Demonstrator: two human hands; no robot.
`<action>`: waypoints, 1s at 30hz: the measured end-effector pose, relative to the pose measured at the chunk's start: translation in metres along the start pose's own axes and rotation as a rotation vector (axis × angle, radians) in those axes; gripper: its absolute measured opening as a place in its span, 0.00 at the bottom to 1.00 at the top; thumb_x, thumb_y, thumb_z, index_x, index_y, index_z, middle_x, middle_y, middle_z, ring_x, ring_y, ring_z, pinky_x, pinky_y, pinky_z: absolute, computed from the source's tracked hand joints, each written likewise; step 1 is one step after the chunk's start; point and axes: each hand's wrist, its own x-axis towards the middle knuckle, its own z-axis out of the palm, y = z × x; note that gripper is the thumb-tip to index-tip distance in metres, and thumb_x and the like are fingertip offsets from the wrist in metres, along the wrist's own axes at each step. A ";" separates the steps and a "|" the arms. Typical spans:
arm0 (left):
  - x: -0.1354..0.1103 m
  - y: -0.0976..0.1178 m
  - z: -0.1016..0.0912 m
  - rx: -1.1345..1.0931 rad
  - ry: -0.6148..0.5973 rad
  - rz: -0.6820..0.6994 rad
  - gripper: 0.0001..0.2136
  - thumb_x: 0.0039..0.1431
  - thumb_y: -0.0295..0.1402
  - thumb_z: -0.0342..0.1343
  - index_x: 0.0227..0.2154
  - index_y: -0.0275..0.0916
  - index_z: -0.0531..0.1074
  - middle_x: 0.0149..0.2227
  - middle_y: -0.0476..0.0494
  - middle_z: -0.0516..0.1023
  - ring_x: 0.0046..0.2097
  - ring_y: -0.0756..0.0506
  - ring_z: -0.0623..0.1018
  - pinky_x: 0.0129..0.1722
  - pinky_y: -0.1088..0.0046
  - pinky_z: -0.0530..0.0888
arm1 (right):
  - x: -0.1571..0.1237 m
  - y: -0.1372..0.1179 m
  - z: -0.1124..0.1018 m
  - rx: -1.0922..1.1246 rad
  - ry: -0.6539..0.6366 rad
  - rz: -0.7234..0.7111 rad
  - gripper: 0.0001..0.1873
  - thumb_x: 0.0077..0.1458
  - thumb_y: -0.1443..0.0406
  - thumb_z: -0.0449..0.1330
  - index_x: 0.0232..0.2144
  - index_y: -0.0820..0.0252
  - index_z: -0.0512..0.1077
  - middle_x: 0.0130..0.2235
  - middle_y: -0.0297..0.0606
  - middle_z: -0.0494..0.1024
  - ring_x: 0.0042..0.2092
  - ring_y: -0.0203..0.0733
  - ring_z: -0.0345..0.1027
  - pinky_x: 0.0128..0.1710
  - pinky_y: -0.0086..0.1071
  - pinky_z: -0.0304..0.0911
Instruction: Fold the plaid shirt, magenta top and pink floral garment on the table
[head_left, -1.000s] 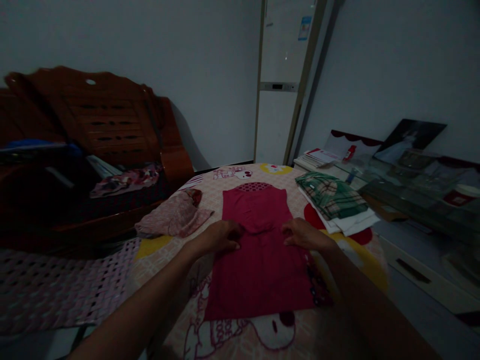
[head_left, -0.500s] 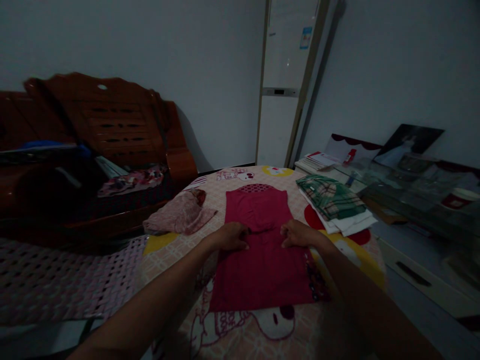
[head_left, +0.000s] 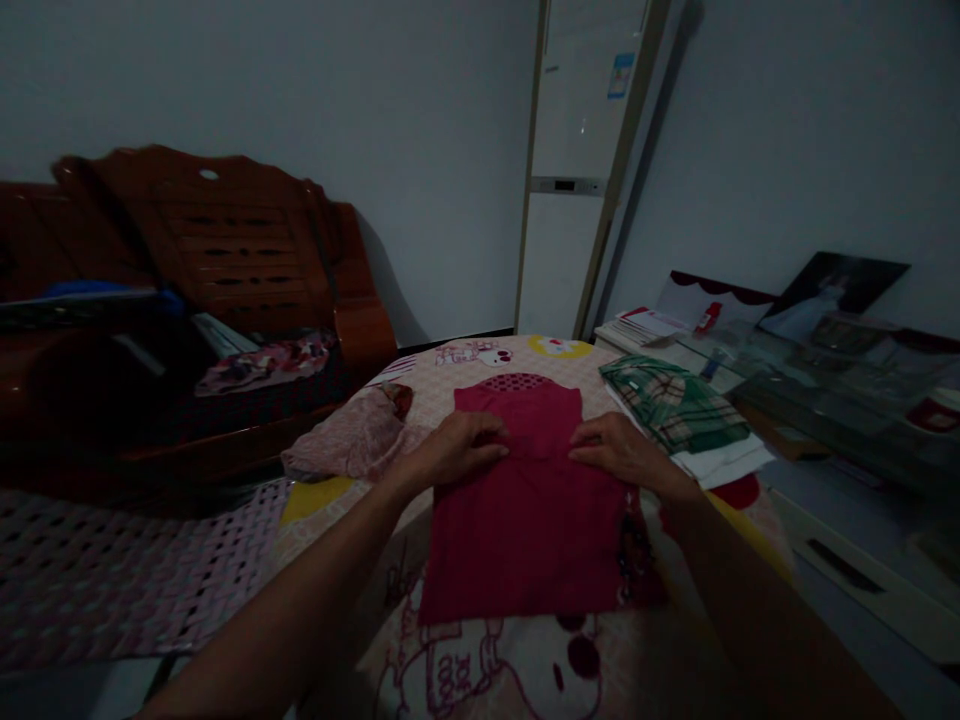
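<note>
Single head-worn view, taken from above the near side of the desk [head_left: 429, 392] and facing forward and slightly down across it. The desk's near part, closest to the lens, runs out of frame at the bottom; the left hand [head_left: 466, 447] and right hand [head_left: 613, 450] lie at middle range. The wide field extends past the far edge to a tall white unit [head_left: 564, 258], and past the left edge to a wooden seat [head_left: 236, 258].
</note>
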 end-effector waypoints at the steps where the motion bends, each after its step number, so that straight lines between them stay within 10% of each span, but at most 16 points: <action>1: 0.008 -0.003 -0.007 0.015 0.022 0.005 0.08 0.60 0.37 0.55 0.34 0.38 0.75 0.32 0.48 0.77 0.34 0.48 0.72 0.35 0.74 0.64 | 0.008 0.000 -0.006 -0.049 0.023 -0.008 0.07 0.53 0.64 0.62 0.30 0.59 0.79 0.32 0.37 0.82 0.34 0.40 0.72 0.35 0.31 0.59; 11: 0.094 -0.071 -0.023 0.168 0.053 -0.035 0.06 0.59 0.33 0.55 0.33 0.37 0.76 0.29 0.48 0.76 0.33 0.48 0.72 0.36 0.73 0.65 | 0.115 0.028 -0.026 -0.542 0.133 0.095 0.08 0.55 0.63 0.63 0.36 0.58 0.81 0.40 0.43 0.82 0.44 0.47 0.72 0.41 0.34 0.62; 22: 0.124 -0.112 -0.030 0.212 -0.033 -0.045 0.08 0.60 0.34 0.56 0.36 0.37 0.78 0.32 0.46 0.79 0.36 0.47 0.74 0.40 0.72 0.67 | 0.160 0.053 -0.019 -0.602 0.075 0.120 0.08 0.55 0.64 0.64 0.37 0.56 0.82 0.41 0.43 0.81 0.46 0.50 0.72 0.45 0.37 0.63; 30: 0.115 -0.126 0.031 0.422 0.101 -0.179 0.15 0.61 0.32 0.54 0.49 0.34 0.74 0.53 0.34 0.75 0.53 0.39 0.74 0.54 0.65 0.69 | 0.152 0.090 0.035 -0.648 0.033 0.172 0.16 0.62 0.66 0.54 0.49 0.63 0.75 0.48 0.54 0.78 0.52 0.53 0.69 0.53 0.41 0.60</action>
